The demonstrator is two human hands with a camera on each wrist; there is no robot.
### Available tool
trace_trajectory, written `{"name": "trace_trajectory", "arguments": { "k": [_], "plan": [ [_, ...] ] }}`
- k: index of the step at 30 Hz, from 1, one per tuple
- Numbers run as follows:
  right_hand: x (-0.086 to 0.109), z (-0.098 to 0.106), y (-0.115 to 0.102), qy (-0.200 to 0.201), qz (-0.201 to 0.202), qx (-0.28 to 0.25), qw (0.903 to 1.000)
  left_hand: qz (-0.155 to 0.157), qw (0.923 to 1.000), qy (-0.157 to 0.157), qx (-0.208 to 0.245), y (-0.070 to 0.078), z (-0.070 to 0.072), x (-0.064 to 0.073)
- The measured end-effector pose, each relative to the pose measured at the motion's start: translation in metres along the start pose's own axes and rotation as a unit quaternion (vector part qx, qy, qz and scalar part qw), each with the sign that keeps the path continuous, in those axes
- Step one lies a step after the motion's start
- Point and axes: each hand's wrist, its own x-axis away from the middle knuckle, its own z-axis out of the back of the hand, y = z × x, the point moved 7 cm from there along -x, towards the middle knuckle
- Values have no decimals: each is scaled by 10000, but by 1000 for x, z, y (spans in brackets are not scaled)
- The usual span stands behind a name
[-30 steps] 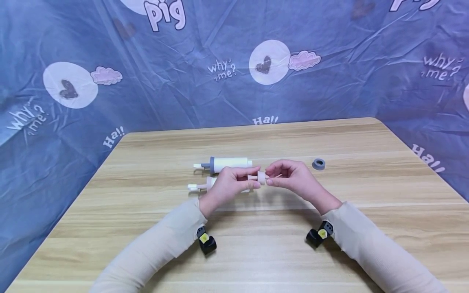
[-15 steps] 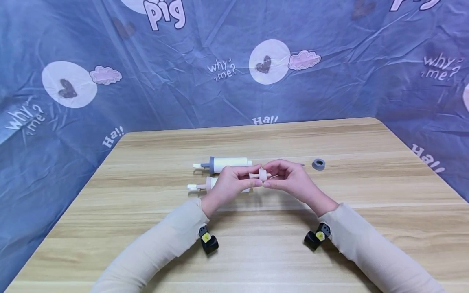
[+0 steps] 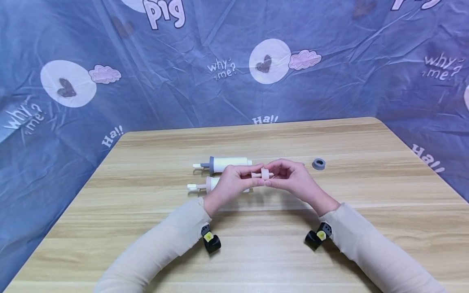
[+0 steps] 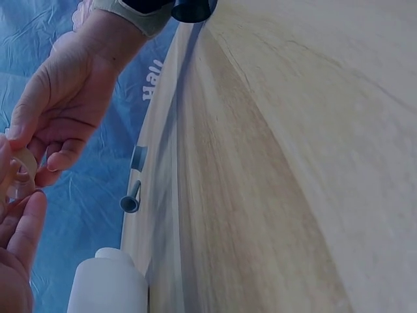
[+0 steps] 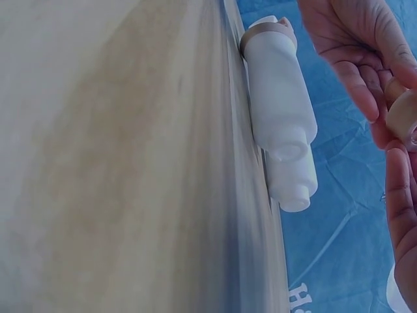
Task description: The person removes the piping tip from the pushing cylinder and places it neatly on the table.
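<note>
Above the table's middle, my left hand (image 3: 231, 181) pinches a small pale pink stem (image 3: 256, 175) with a flared end between thumb and fingers. A pale pink ring (image 3: 265, 174) sits around this stem, and the stem's thin tip sticks out on its right. My right hand (image 3: 291, 176) pinches the ring from the right with thumb and fingertips. In the right wrist view the ring (image 5: 402, 116) shows between both hands' fingertips. Behind my left hand lies a white bottle (image 3: 213, 183) with a pink collar, partly hidden by that hand.
A second white bottle (image 3: 231, 164) with a grey collar lies farther back. At the right are a loose grey ring (image 3: 318, 164) and, in the left wrist view, a grey flared stem (image 4: 131, 201). The wooden table (image 3: 351, 244) meets a blue printed cloth (image 3: 176, 89) behind.
My right hand has closed in on the left, its fingertips now at the ring. The ring and stem have shifted slightly right and up with my left hand.
</note>
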Motion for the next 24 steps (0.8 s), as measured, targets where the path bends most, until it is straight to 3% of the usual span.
{"name": "trace_trajectory", "arguments": {
  "k": [8,14,24],
  "plan": [
    [3,5,-1,55,14,11,10000,38,10000,-67,56,2,-5,-2],
    [4,9,-3,-15,60,191,9998,21,9999,78,76,3,-9,-3],
    [12,34,-4,407,380,555,9969,-97,9997,217,-47,8,-22,-13]
  ]
}}
